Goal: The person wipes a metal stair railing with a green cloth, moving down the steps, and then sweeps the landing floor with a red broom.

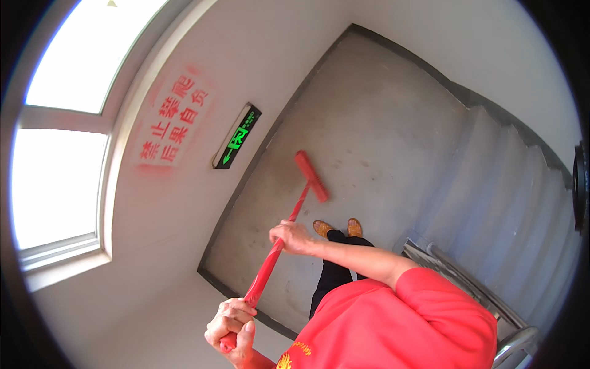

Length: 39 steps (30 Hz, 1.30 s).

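A red long-handled push broom (311, 177) slants across the view, its narrow head on the grey concrete floor (392, 152) in front of my feet. My right hand (293, 237) is closed around the middle of the handle, with the arm reaching across from the right. Lower down and to the left, my left hand (233, 325) grips the top end of the same handle, whose tip sticks out below the fist. The broom's bristles show only faintly along one side of the head. Dark smudges mark the floor beside it.
Stairs (498, 198) and a metal handrail (479, 290) lie to the right. On the left are a wall with red stencilled writing (173, 122), a green-lit exit sign (237, 136) and a window (57, 189). Dark skirting (276, 123) borders the landing.
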{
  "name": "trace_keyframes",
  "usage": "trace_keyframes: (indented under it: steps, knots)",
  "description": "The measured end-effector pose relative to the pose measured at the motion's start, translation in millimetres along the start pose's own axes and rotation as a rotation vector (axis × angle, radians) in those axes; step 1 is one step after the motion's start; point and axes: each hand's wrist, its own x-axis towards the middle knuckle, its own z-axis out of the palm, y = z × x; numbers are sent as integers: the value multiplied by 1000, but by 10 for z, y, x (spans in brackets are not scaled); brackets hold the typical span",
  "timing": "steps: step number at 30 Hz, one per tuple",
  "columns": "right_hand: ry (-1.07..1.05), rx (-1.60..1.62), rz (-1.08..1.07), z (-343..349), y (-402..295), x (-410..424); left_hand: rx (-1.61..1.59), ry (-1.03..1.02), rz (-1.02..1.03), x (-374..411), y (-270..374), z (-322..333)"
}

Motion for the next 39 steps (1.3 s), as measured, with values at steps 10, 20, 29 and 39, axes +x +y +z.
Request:
trace_keyframes:
  steps: [10,20,29,39]
  knots:
    - [-79,-514,205,-297,1558,675,-316,320,-356,-58,-1729,294]
    - [-608,-258,-47,2012,339,419,70,680,-356,-876,-1027,-1317]
    - [-929,-18,-91,2244,-838,281,164,742,-197,-982,-179,-1500]
    - [-382,-375,-160,382,112,1235,-284,530,-231,-100,-908,-1152]
